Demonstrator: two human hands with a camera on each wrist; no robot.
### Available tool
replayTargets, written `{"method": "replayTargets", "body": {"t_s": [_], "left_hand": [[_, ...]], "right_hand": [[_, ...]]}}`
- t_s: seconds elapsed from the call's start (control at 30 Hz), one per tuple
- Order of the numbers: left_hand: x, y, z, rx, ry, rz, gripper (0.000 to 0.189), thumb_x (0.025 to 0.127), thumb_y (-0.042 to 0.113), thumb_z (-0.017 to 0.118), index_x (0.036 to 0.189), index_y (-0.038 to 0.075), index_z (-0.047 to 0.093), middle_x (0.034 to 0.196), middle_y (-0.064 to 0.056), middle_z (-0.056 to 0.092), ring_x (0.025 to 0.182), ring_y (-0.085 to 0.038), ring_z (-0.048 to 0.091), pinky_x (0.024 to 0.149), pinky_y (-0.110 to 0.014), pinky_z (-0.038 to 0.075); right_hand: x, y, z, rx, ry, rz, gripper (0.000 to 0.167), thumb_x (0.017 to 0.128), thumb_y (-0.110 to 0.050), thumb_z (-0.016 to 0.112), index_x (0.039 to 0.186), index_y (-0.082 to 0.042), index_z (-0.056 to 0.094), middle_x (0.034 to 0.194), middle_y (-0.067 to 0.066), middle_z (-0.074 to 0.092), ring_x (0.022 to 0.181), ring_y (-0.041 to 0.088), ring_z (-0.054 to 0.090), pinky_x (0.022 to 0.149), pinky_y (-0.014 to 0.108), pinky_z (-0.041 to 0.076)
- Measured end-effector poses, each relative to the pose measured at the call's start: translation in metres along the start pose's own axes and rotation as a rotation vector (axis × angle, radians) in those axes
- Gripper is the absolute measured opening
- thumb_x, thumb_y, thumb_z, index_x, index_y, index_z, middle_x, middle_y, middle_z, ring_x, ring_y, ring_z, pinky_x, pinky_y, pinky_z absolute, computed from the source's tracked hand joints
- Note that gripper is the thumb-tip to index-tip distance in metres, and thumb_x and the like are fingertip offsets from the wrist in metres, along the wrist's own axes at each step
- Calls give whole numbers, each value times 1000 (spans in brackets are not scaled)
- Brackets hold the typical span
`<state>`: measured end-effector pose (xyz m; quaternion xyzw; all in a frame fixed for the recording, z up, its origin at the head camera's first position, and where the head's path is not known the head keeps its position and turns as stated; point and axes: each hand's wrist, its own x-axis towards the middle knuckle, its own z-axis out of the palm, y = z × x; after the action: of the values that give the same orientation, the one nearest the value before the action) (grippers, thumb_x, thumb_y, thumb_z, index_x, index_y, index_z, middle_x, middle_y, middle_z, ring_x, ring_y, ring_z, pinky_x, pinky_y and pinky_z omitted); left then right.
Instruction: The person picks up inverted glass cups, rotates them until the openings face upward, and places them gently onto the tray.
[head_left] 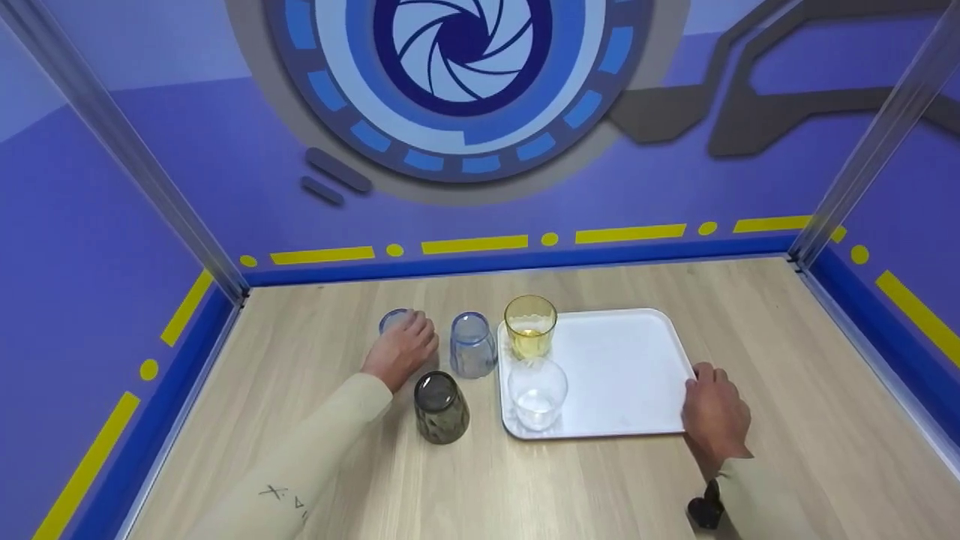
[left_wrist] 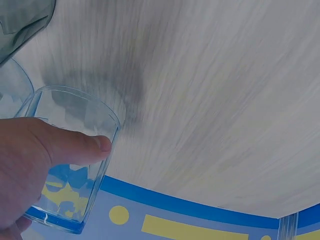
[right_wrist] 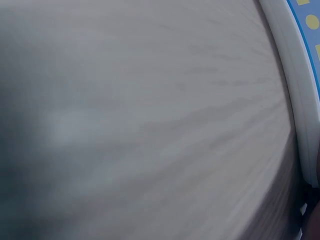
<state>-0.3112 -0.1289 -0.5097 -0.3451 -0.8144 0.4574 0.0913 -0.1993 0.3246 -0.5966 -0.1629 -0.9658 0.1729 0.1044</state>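
My left hand (head_left: pixel 401 349) grips a blue-tinted clear glass (head_left: pixel 391 321) at the left of the group, fingers and thumb around its side. In the left wrist view, the thumb lies along the wall of that glass (left_wrist: pixel 75 117), whose rim faces the table and whose thick base points away from it. A second bluish glass (head_left: pixel 472 349) and a dark grey glass (head_left: pixel 441 409) stand upside down nearby. My right hand (head_left: pixel 716 409) holds the right edge of a white tray (head_left: pixel 622 375). Upright on the tray's left side are a yellow glass (head_left: pixel 530 330) and a clear glass (head_left: pixel 538 397).
The pale wooden table (head_left: pixel 585 487) is enclosed by a blue-purple back wall (head_left: pixel 480 217) and side panels with metal corner posts. A black strap piece (head_left: pixel 705 510) shows at the right wrist.
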Motion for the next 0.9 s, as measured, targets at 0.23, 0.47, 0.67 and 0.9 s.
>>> {"method": "replayTargets", "body": {"t_s": [0.23, 0.47, 0.67, 0.9], "left_hand": [[-2, -4, -2, -26, 35, -46, 57, 83, 13, 76, 132, 15, 47, 135, -7, 52, 131, -24, 46, 117, -38, 32], [-6, -7, -6, -73, 71, -84, 59, 81, 15, 77, 131, 14, 47, 134, -8, 52, 130, -24, 47, 116, -37, 34], [-9, -10, -7, -131, 97, -126, 58, 81, 12, 77, 131, 15, 47, 133, -8, 52, 129, -23, 48, 116, -37, 34], [-10, -17, -10, -237, 94, -156, 62, 81, 8, 76, 134, 15, 45, 136, -9, 51, 130, -27, 48, 116, -40, 34]], "right_hand": [[-1, 2, 0, 1, 28, -26, 33, 99, -14, 46, 125, 6, 48, 105, 28, 55, 91, 45, 58, 60, 52, 47], [-1, 1, 0, 4, 3, -4, 33, 100, -14, 45, 127, 6, 47, 106, 27, 55, 91, 43, 58, 59, 49, 46], [0, 1, 0, 5, -3, 6, 34, 100, -14, 45, 128, 5, 47, 107, 28, 55, 93, 43, 57, 60, 48, 46], [-1, 1, 0, 2, 18, -15, 33, 100, -13, 46, 127, 6, 48, 105, 28, 55, 90, 43, 58, 58, 48, 46]]}}
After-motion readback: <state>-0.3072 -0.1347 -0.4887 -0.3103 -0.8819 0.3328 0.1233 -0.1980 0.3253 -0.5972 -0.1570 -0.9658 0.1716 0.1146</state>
